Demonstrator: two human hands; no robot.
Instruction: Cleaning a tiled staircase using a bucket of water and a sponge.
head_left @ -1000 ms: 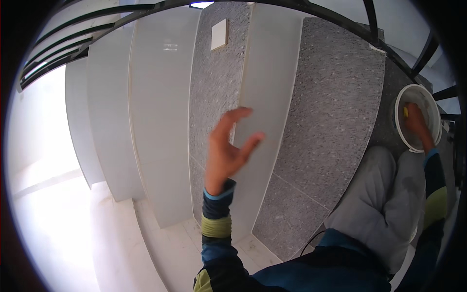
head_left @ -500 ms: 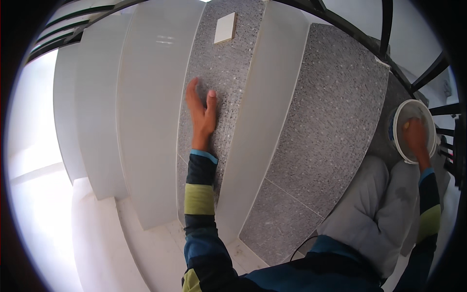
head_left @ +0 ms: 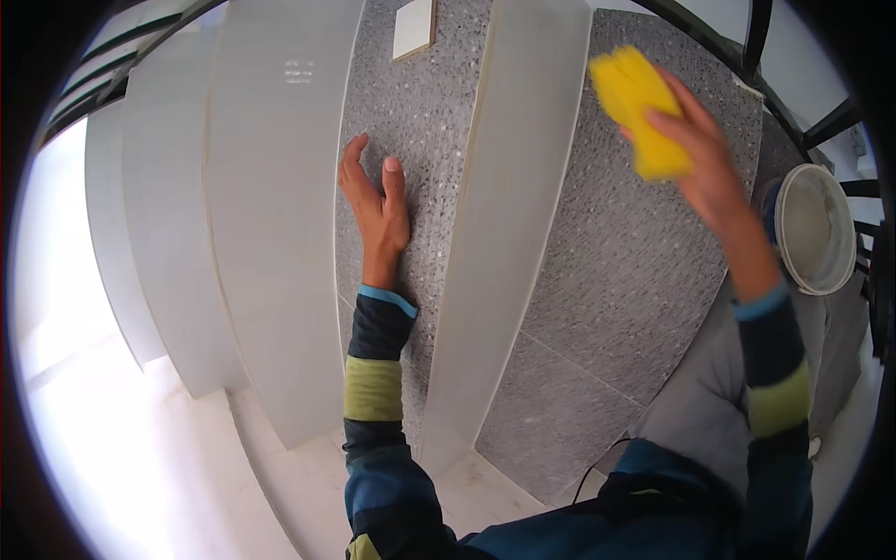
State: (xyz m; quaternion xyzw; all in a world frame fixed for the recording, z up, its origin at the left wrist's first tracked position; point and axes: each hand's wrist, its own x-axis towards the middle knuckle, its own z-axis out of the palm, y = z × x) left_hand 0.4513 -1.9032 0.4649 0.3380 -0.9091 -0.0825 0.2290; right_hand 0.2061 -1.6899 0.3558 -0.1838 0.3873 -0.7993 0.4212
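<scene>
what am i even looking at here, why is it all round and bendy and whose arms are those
This is a view from a wide fisheye camera worn on a person's head, looking down, so straight edges curve. The arms are the wearer's own. The left hand lies flat on a grey speckled stair tread; white risers stand between the steps. The right hand holds a yellow sponge in its fingers above the nearer tread. A white bucket sits at the right, by a black railing.
</scene>
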